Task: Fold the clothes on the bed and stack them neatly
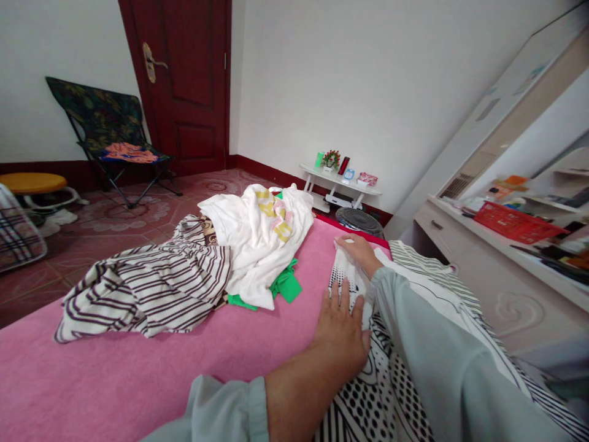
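Partly, the left hand [341, 328], fingers apart, hides the black-patterned white fabric garment [345, 268]; whether the right hand [362, 250], toward one o'clock, has fingers clamped I cannot tell.

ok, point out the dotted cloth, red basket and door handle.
Dotted cloth [365, 396]: head view, on its larger black dots.
Red basket [515, 222]: head view, on its long side wall.
Door handle [149, 63]: head view, on its backplate.

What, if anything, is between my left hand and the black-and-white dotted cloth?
Nothing visible: your left hand lies flat, directly on the dotted cloth. The other clothes lie apart, to its left.
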Tool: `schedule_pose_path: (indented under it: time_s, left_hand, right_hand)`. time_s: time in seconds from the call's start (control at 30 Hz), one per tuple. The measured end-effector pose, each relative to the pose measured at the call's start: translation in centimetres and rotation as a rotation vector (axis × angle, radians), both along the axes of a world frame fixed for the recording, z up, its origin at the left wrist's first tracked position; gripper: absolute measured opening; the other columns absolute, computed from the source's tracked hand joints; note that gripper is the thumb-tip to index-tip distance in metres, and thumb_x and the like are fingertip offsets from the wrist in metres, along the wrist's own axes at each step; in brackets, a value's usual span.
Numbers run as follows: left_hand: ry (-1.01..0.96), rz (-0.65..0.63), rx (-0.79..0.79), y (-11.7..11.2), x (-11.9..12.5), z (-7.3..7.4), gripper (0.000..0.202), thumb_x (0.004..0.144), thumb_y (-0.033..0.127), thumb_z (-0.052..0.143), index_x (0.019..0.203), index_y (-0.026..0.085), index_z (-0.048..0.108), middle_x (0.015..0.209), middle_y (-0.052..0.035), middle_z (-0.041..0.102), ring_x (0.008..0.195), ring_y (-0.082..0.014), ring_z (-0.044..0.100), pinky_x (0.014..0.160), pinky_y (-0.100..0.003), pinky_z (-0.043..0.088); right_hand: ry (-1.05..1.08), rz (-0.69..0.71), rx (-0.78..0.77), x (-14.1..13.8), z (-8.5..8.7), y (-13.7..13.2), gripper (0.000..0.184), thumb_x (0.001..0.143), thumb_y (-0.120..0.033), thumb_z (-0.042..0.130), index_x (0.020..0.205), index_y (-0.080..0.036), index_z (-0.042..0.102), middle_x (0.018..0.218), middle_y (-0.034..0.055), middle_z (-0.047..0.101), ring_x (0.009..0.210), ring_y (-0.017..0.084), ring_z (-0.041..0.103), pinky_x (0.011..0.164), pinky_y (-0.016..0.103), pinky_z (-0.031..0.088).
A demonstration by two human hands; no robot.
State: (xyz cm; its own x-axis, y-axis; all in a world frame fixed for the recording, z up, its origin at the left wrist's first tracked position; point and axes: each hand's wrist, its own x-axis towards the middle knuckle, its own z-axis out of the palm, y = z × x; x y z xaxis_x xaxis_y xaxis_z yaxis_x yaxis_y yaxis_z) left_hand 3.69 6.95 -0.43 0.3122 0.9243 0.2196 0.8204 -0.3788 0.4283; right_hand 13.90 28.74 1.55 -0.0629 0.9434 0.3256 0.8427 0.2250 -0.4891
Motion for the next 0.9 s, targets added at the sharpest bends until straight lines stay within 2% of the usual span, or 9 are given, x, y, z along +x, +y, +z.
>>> schedule_pose_path:
  time_s: [0.07, 0.13, 0.23, 0.37, 0.47, 0.6, 0.67, 0.8, 0.9]
  left_hand:
    - [0.002, -0.001, -0.005, 0.0, 0.0, 0.1, 0.06, 0.092, 0.047, 0.033, 0.145, 0.018, 0.034, 0.156, -0.0111, 0.016, 0.143, -0.0333, 0.009, 0.115, -0.055, 0.014]
    - [0.002, 0.002, 0.001, 0.0, 0.0, 0.0, 0.061, 0.092, 0.047, 0.033, 0.145, 0.017, 0.033, 0.156, -0.0117, 0.015, 0.143, -0.0331, 0.009, 0.115, -0.054, 0.014]
    - [0.007, 0.004, 0.009, 0.1, 0.1, -0.3, 0.061, 0.092, 0.047, 0.033, 0.145, 0.016, 0.034, 0.156, -0.0128, 0.014, 0.143, -0.0331, 0.008, 0.115, -0.054, 0.012]
    - [0.021, 0.002, 0.005, 0.2, 0.2, -0.4, 0.061, 0.092, 0.048, 0.033, 0.144, 0.017, 0.036, 0.156, -0.0115, 0.013, 0.143, -0.0337, 0.007, 0.115, -0.054, 0.011]
    - [0.022, -0.008, -0.013, 0.2, 0.1, -0.2, 0.061, 0.092, 0.048, 0.033, 0.144, 0.017, 0.036, 0.156, -0.0113, 0.014, 0.143, -0.034, 0.007, 0.115, -0.055, 0.012]
    - [0.007, -0.007, -0.016, 0.1, 0.0, 0.0, 0.06, 0.092, 0.047, 0.034, 0.143, 0.017, 0.037, 0.156, -0.0125, 0.015, 0.143, -0.0338, 0.007, 0.115, -0.056, 0.012]
    - [-0.002, -0.006, -0.007, 0.1, 0.0, -0.1, 0.06, 0.092, 0.047, 0.035, 0.143, 0.017, 0.037, 0.156, -0.013, 0.014, 0.143, -0.0337, 0.007, 0.115, -0.056, 0.013]
    - [0.017, 0.005, 0.019, 0.1, 0.2, -0.4, 0.06, 0.092, 0.048, 0.034, 0.144, 0.017, 0.036, 0.156, -0.0124, 0.015, 0.143, -0.0331, 0.009, 0.115, -0.054, 0.013]
    - [0.047, 0.012, 0.024, 0.2, 0.2, -0.4, 0.06, 0.092, 0.049, 0.033, 0.144, 0.018, 0.037, 0.156, -0.0109, 0.016, 0.143, -0.0325, 0.009, 0.116, -0.053, 0.012]
  right_hand:
    - [-0.183, -0.017, -0.003, -0.3, 0.6, -0.1, 0.039, 0.076, -0.045, 0.062, 0.105, -0.021, 0.069, 0.092, 0.0063, 0.069, 0.085, 0.021, 0.062, 0.075, 0.03, 0.045]
    - [-0.339, 0.047, 0.006, -0.7, 1.1, -0.1, 0.038, 0.076, -0.025, 0.062, 0.113, -0.025, 0.067, 0.096, 0.0045, 0.07, 0.087, 0.02, 0.063, 0.076, 0.028, 0.044]
    - [-0.534, 0.165, 0.03, -1.0, 1.7, -0.1, 0.052, 0.07, -0.002, 0.054, 0.112, -0.027, 0.068, 0.105, 0.0038, 0.069, 0.095, 0.02, 0.063, 0.08, 0.027, 0.043]
    - [-0.636, 0.172, 0.007, -0.9, 2.4, -0.2, 0.042, 0.071, -0.004, 0.056, 0.103, -0.026, 0.072, 0.104, 0.0053, 0.07, 0.096, 0.023, 0.063, 0.083, 0.03, 0.043]
    - [-0.523, 0.212, -0.041, -0.7, 2.7, 0.2, 0.028, 0.071, -0.011, 0.06, 0.091, -0.024, 0.075, 0.098, 0.0042, 0.071, 0.092, 0.021, 0.063, 0.084, 0.03, 0.043]
    - [0.02, 0.175, -0.132, -0.6, 2.2, 1.2, 0.017, 0.06, -0.011, 0.066, 0.072, -0.019, 0.075, 0.079, 0.0029, 0.072, 0.078, 0.019, 0.063, 0.076, 0.027, 0.045]
    - [0.217, 0.125, -0.13, -0.6, 1.7, 1.7, 0.019, 0.062, -0.015, 0.064, 0.078, -0.015, 0.074, 0.077, 0.0043, 0.071, 0.072, 0.019, 0.063, 0.07, 0.028, 0.047]
    - [0.375, 0.08, -0.113, -0.8, 0.2, 1.5, 0.039, 0.066, -0.021, 0.061, 0.103, -0.01, 0.068, 0.09, 0.0094, 0.071, 0.071, 0.017, 0.064, 0.064, 0.027, 0.049]
    - [0.465, 0.09, -0.165, -0.6, -0.5, 1.0, 0.045, 0.063, -0.02, 0.065, 0.107, -0.01, 0.065, 0.092, 0.0121, 0.071, 0.071, 0.016, 0.065, 0.063, 0.026, 0.049]
